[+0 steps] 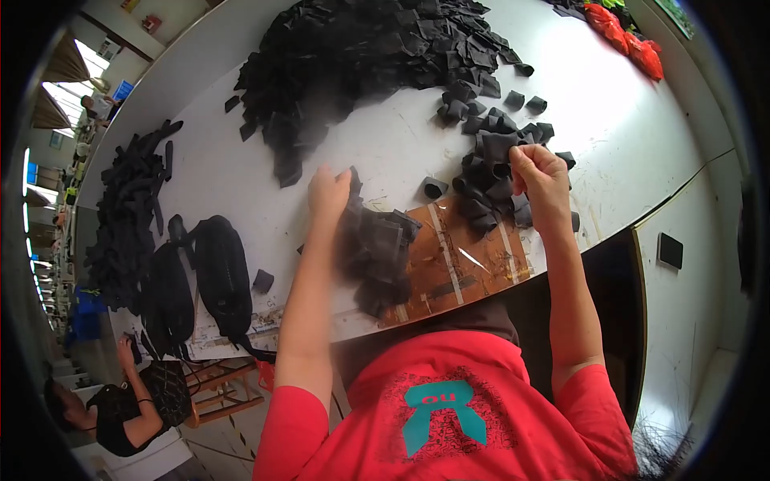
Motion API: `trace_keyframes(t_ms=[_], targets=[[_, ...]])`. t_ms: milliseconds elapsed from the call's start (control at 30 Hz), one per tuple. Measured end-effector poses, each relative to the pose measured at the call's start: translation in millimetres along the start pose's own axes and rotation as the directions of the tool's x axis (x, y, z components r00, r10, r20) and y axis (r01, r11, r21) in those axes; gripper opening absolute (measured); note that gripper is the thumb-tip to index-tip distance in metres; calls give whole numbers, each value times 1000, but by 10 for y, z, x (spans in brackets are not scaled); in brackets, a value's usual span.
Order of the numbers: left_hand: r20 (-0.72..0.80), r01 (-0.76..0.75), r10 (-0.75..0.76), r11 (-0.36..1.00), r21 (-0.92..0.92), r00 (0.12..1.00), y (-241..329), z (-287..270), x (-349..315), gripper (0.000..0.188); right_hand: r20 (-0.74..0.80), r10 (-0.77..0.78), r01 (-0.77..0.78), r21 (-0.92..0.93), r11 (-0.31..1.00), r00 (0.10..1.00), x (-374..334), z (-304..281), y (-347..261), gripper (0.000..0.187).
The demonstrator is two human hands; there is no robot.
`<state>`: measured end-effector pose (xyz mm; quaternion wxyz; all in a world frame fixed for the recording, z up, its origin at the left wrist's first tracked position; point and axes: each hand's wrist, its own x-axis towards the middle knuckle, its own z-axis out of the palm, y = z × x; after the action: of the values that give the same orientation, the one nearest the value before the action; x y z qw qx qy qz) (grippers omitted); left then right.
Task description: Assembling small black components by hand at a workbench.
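My right hand (542, 178) pinches a black fabric loop (496, 147) between thumb and fingers, above a heap of similar loops (479, 188) on the white table's right side. My left hand (327, 192) is smeared by motion over the table; its fingers look curled, and whether they grip anything cannot be made out. Right beside it lies a loose pile of flat black fabric pieces (380, 244), partly blurred, close to my body. A single fabric loop (434, 188) rests between the two hands.
A large mound of black fabric pieces (361, 52) covers the table's far part. Black strips (128, 208) and padded black straps (223, 276) lie at left. A brown board (437, 268) sits at the near edge. Red plastic bags (626, 40) are far right. A co-worker (120, 409) sits lower left.
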<state>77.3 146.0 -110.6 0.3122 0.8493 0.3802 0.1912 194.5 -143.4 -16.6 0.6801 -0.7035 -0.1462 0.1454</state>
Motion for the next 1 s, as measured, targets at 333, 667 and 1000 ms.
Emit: trace_keyframes(t_ms=[333,667,1000], targets=[[-217,-116,69,970,-212,974,210,-314,-102,13,-35,-307,243,-527,814,951,-762,144,96,12],[630,633,141,29,-773,763,876,-801,-1625,23,423,267,-426,345,836,866,-1191,758,-10,21],[712,698,54,161,-698,700,888,-775,-1773,12,498,373,-606,475,638,783,-1134,626,46,10]])
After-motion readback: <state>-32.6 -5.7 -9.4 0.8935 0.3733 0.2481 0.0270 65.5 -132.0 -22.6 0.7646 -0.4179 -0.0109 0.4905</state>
